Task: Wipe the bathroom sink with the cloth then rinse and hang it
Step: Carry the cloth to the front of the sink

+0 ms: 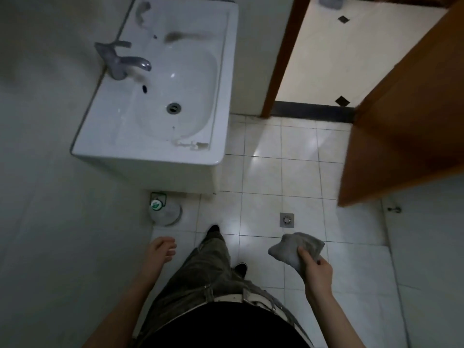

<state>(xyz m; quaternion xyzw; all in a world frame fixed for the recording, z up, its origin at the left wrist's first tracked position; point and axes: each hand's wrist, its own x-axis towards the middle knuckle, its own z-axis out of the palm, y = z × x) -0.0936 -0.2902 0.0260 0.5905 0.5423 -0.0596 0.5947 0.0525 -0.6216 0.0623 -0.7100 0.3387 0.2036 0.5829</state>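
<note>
The cloth (pixel 296 247) was held bunched in the right grip (pixel 317 275), fingers clamped round it; the left grip (pixel 162 249) hung apart and empty. Wiping seemed not yet begun: the sink (pixel 150 156), well ahead and left of both grips, would need reaching first.

floor (pixel 298 172): pale glossy square tiles, dark grout | floor drain (pixel 286 219): square metal, just beyond right hand (pixel 317 271) | round white container (pixel 165 212), green label: just beyond left hand (pixel 162 249) | black shoes (pixel 213 228): between both hands
</note>
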